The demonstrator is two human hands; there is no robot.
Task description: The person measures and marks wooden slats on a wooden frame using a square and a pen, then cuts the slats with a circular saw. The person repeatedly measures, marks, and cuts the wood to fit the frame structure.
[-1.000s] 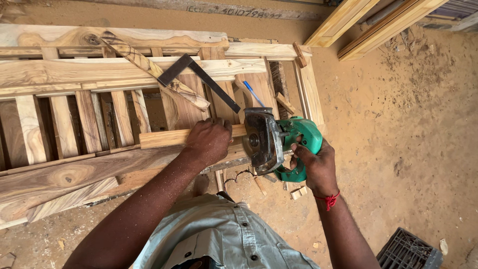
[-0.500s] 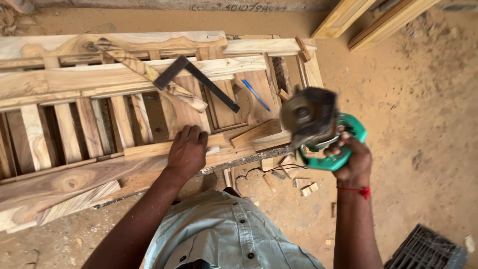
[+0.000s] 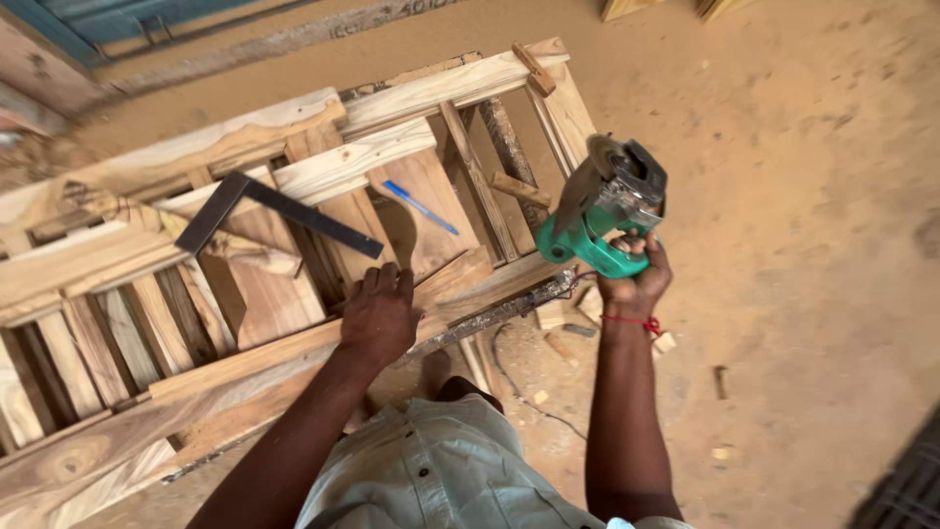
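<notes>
so from the head view – right hand (image 3: 638,277) is wrapped around the green circular saw (image 3: 599,211), lifted clear beside the wooden frame (image 3: 294,186), while left hand (image 3: 380,313) lies flat on a rail – gripping nothing.

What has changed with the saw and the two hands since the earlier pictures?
The right hand lifted the green saw off the wood, up and to the right. The left hand stayed pressed on the wooden frame. Square and blue pen lie as before.
</notes>
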